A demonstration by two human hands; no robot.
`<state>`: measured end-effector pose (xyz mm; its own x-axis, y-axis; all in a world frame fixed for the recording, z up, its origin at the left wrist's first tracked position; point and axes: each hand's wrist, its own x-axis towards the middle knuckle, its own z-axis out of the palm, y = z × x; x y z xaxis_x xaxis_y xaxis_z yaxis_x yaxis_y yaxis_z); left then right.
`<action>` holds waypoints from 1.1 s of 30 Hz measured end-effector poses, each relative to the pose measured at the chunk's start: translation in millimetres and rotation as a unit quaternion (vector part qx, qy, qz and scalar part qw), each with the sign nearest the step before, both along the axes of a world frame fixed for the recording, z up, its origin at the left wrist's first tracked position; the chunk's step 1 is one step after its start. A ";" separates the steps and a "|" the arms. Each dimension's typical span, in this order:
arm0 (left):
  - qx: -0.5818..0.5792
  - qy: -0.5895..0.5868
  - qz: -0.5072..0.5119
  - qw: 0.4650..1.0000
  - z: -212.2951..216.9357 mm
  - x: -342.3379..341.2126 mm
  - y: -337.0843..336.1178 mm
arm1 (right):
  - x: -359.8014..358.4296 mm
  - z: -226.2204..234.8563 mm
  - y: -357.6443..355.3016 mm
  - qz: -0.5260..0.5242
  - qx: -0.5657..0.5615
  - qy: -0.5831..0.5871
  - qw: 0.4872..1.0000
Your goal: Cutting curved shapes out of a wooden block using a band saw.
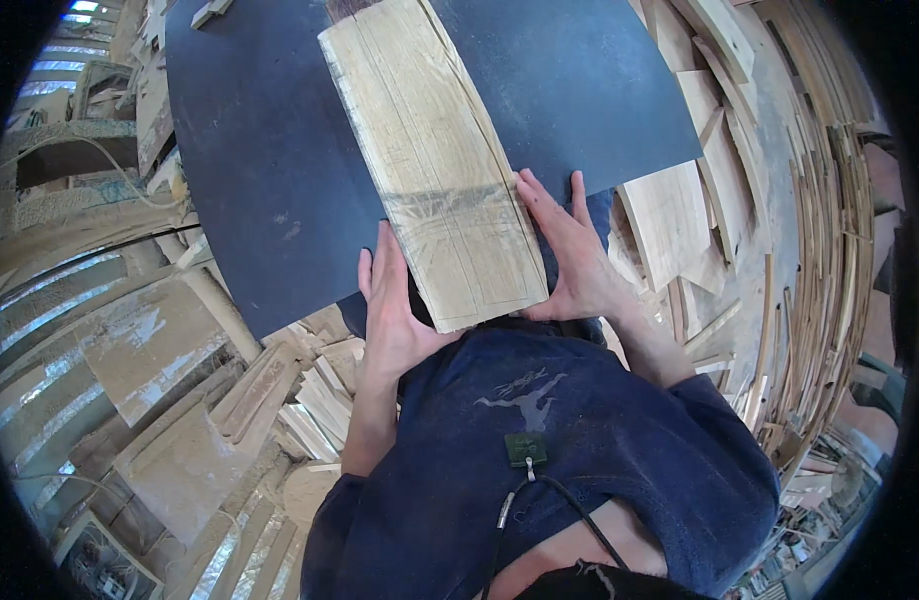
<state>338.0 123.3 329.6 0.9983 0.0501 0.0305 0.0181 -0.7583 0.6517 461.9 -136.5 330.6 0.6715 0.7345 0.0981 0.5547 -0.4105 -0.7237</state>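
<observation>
A long wooden board (440,150) with rough edges lies lengthwise in front of me, its near end close to my body. Fine lines run along its grain, and a darker band crosses it toward the near end. My left hand (390,310) grips the board's left edge, thumb at the near corner. On the opposite edge, my right hand (575,265) has its fingers along the side and its thumb by the near right corner. Beneath the board is a dark flat panel (270,190), and the board's near end reaches past its edge.
Stacked planks and offcuts (670,220) stand to the right, with long thin strips (820,280) beyond them. More scrap wood (320,400) lies at the lower left. Dusty machinery or framework (70,190) stands at the far left. A small wood piece (212,10) rests on the panel's far left edge.
</observation>
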 end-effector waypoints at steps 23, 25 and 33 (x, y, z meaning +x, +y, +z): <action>-0.003 0.010 0.003 1.000 4.6 -0.9 -3.9 | 8.6 6.4 -7.1 0.015 -0.007 0.012 1.000; 0.007 0.001 -0.009 1.000 4.0 -5.0 -5.8 | 5.5 5.3 -10.6 0.013 -0.003 0.018 1.000; -0.010 0.034 0.002 0.999 10.6 6.6 -4.8 | 13.6 6.0 -13.0 0.019 -0.007 0.010 1.000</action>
<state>344.5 118.6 340.1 0.9978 0.0542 -0.0385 0.0661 -0.7452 0.6636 475.5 -149.5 336.7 0.6449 0.7606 0.0742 0.5559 -0.4002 -0.7285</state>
